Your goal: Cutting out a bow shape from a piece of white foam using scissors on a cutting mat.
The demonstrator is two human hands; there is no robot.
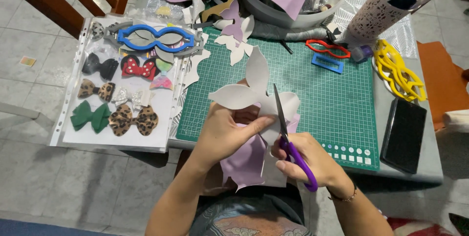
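My left hand (225, 131) grips a sheet of material with a pale grey back and a lilac face (254, 85), cut into bow-like lobes. My right hand (307, 158) holds purple-handled scissors (288, 141), their blades pointing up into the sheet near its middle. A lilac offcut (246, 160) hangs down below my hands, over my lap. Both hands hover above the near edge of a green cutting mat (322, 89).
Left of the mat lies a clear sleeve (68, 114) with several finished bows and a blue template (155, 38). Cut lilac and grey shapes (237, 33), red (327, 48), blue and yellow templates (398, 70), a black phone (404, 133), a grey bowl and a perforated cup stand behind.
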